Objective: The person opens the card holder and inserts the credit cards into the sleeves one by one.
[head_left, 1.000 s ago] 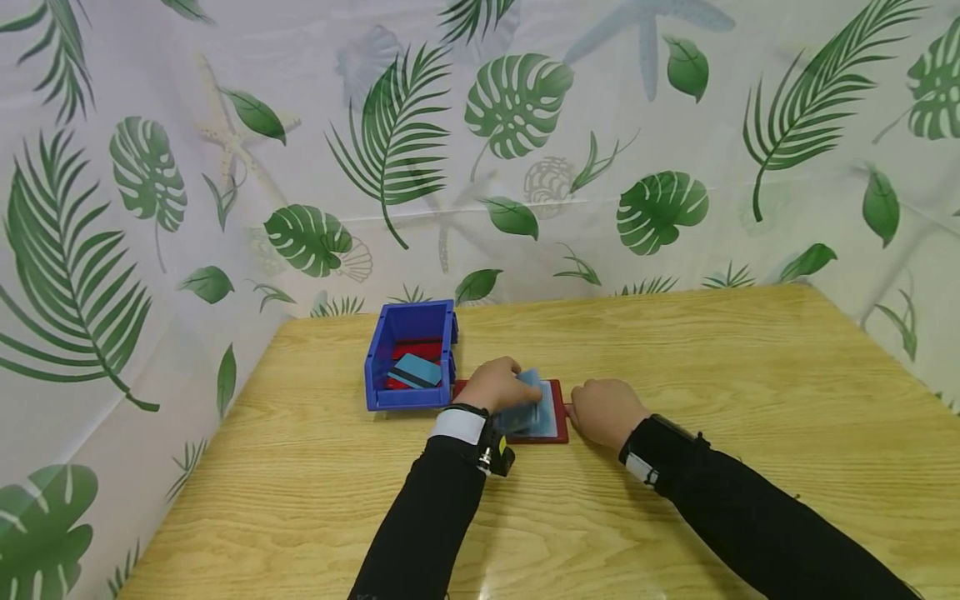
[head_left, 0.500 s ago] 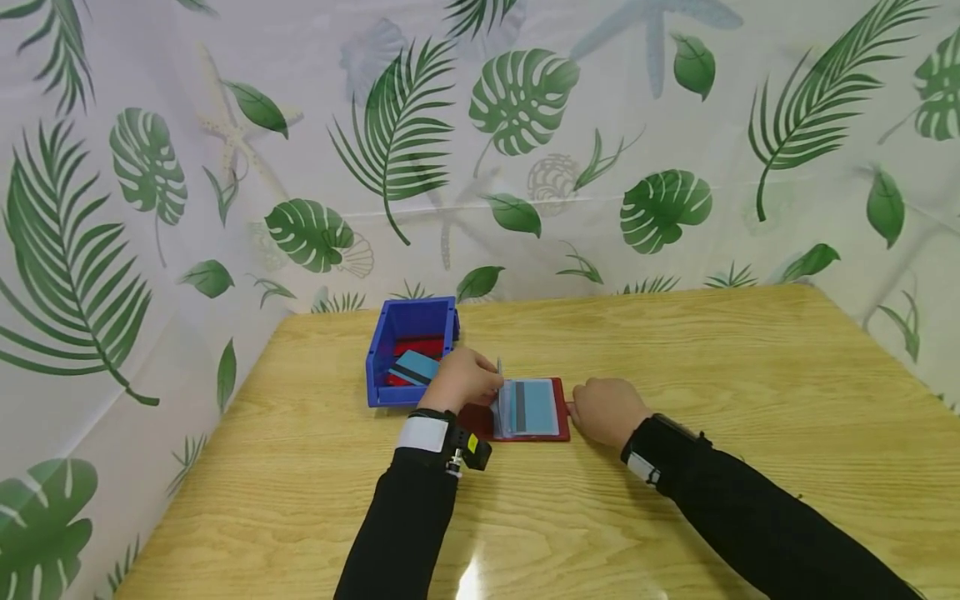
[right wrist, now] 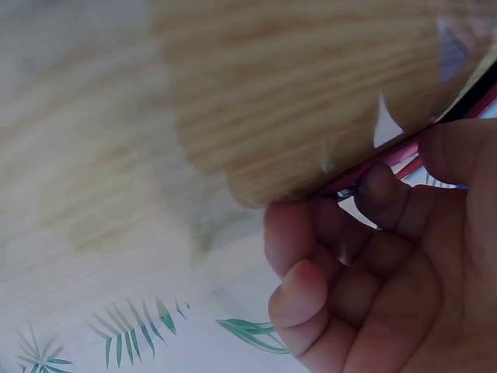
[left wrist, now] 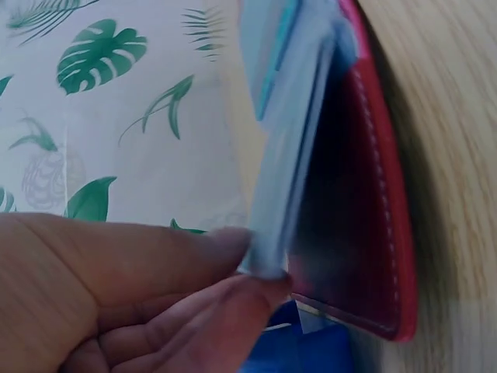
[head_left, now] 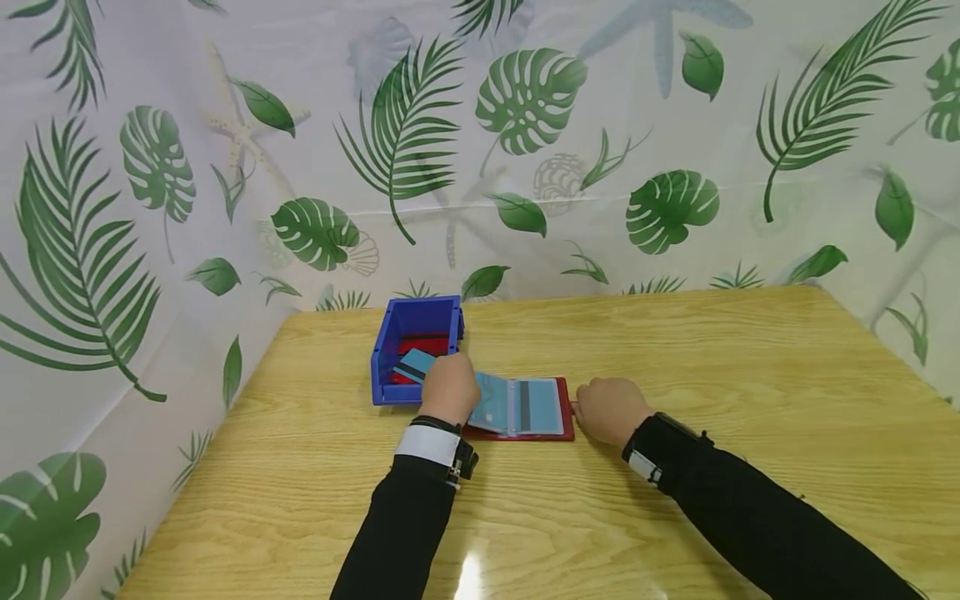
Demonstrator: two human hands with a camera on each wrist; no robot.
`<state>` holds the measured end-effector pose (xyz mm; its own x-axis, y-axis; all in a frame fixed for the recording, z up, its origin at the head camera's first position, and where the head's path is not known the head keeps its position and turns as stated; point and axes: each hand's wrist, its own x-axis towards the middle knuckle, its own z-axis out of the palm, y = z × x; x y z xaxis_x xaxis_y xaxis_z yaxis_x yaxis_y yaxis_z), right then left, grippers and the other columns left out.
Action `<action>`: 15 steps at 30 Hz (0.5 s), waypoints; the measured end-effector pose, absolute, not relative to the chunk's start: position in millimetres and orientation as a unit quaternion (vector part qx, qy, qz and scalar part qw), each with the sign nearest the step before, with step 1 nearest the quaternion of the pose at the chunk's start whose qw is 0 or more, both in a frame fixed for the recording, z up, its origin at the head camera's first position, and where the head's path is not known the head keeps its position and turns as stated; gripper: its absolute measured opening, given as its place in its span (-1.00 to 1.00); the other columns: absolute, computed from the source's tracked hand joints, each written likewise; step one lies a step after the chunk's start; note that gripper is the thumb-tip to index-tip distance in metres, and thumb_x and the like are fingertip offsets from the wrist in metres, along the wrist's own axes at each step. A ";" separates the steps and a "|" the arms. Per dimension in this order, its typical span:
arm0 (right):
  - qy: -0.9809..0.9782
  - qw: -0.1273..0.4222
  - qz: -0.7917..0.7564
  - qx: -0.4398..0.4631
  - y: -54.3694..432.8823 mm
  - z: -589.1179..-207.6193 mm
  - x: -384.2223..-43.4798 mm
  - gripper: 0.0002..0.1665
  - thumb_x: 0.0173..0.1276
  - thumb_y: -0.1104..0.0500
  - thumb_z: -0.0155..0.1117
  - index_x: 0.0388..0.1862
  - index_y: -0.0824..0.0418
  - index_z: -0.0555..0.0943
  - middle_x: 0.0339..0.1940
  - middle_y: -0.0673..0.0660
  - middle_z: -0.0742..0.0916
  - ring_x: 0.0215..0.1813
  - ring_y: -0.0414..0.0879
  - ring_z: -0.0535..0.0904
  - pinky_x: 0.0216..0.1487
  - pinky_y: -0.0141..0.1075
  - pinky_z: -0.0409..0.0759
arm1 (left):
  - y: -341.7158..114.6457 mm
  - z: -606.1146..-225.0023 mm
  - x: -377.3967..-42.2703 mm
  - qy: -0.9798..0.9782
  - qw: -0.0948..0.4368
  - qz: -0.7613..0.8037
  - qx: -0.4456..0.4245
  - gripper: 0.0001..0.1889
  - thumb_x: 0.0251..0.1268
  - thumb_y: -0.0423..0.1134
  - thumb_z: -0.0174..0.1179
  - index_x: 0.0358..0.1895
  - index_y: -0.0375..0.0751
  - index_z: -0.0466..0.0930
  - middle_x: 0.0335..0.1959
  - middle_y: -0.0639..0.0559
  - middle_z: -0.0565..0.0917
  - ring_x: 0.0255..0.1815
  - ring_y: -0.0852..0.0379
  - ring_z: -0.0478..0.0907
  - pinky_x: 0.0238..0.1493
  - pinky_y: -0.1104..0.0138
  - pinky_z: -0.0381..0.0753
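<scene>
A red card holder lies open on the wooden table, its clear card sleeves spread to both sides of the fold. A light blue card with a dark stripe shows in the right-hand sleeve. My left hand pinches the free edge of the left-hand sleeves between thumb and finger; the left wrist view shows them raised off the red cover. At the holder's right edge, my right hand pinches the red edge with curled fingers. The left hand hides the holder's left end.
Just behind and left of the left hand stands a blue bin. It holds red pieces and a loose blue card with a dark stripe. A leaf-patterned cloth hangs behind the table.
My left hand has moved left, turning the sleeves over from the right side to the left and uncovering the striped card. The right hand has stayed at the holder's right edge.
</scene>
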<state>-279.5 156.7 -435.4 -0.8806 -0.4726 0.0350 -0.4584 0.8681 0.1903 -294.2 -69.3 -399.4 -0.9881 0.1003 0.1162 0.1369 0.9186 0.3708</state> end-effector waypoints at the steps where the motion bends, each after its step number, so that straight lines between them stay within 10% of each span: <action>1: -0.966 0.036 -0.088 0.239 156.9 -435.7 -279.4 -0.61 0.46 0.10 0.13 -0.52 0.31 0.58 -0.60 0.16 0.60 -0.48 0.01 0.57 -0.40 -0.14 0.62 | -67.7 -401.0 -294.1 -0.980 0.047 -0.181 -0.059 -0.62 0.18 -0.52 0.21 -0.77 -0.21 0.43 -0.79 -0.01 0.44 -0.71 0.07 0.44 -0.64 0.26 0.45; 7: -0.968 0.038 -0.068 0.239 158.5 -436.1 -278.5 -0.62 0.46 0.11 0.13 -0.52 0.32 0.57 -0.60 0.16 0.59 -0.49 0.01 0.57 -0.41 -0.12 0.62 | -57.4 -408.7 -293.3 -0.993 0.019 -0.101 -0.056 -0.90 0.22 -0.42 0.21 -0.36 -0.29 0.72 -0.44 -0.16 0.71 -0.44 -0.09 0.66 -0.48 0.12 0.63; 15: -0.968 0.045 -0.060 0.239 159.6 -436.6 -277.9 -0.62 0.44 0.12 0.13 -0.54 0.31 0.56 -0.62 0.16 0.59 -0.49 0.02 0.57 -0.42 -0.11 0.62 | -46.6 -405.2 -287.4 -0.997 -0.020 -0.046 -0.054 -0.88 0.24 -0.35 0.22 -0.35 -0.22 0.76 -0.45 -0.11 0.72 -0.48 -0.02 0.65 -0.54 0.16 0.62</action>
